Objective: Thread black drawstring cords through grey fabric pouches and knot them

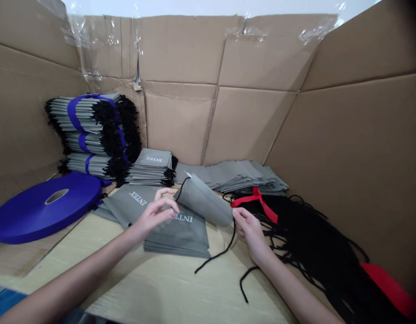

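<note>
The right hand pinched a curled grey drawstring bag above the bench; the left hand, fingers loosely spread, hovered just beside it, over a stack of INTEX-printed bags.

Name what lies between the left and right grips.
In the head view, a curled grey bag with a black cord lies between the left grip and right grip.

The right hand pinches the end of a rolled gray drawstring bag. The left hand curls just beside it, above a stack of printed gray bags; black cords lie right.
</note>
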### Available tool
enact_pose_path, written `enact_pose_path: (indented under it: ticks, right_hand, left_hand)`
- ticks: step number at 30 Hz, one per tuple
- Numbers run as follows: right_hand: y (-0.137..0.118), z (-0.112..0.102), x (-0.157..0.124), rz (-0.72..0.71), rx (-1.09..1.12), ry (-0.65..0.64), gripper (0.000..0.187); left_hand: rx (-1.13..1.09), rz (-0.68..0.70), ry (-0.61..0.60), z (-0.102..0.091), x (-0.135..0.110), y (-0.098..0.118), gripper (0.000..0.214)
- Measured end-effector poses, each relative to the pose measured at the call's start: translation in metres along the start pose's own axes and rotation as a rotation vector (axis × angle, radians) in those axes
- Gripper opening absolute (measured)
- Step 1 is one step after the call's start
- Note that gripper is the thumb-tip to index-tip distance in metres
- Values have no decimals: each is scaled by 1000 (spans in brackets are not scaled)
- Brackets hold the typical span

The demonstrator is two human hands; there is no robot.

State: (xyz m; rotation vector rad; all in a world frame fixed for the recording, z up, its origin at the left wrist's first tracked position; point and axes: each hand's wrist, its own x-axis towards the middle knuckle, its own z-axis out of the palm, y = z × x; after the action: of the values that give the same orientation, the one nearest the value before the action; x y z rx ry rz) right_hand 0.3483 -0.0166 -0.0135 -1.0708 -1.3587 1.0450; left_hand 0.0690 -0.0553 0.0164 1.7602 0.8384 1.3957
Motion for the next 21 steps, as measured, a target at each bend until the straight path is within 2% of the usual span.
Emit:
enact_pose_path:
  ticks: [3, 6, 9, 11, 14, 16, 18, 19, 21]
  right_hand:
    - [1, -9, 7, -16, 22, 43, 35]
    - [3, -14, 10, -20, 28, 50, 34]
    - [5, -16, 11, -15, 26, 43, 35]
    - [6, -17, 11, -16, 23, 36, 36]
    - [7, -20, 12, -15, 11, 18, 38]
    - [9, -22, 13, -11, -4, 0, 38]
    - [12, -25, 16, -2, -27, -25, 39]
    - [14, -26, 17, 4, -42, -41, 40]
    - [17, -28, 21, 19, -79, -75, 40]
  left_hand:
    - [451, 157, -245, 23, -6, 16, 20]
    - [711, 398, -606, 65, -5, 25, 25]
    - [814, 653, -790, 110, 2, 17, 20]
    - [797, 706, -911, 133, 8, 5, 23]
    - [767, 687, -950, 147, 15, -8, 18]
    - [691, 674, -943, 144, 13, -6, 13]
    - [503, 588, -965, 132, 6, 4, 9]
    - [357, 471, -982, 123, 1, 10, 9]
    - [16, 101, -953, 95, -7, 23, 14]
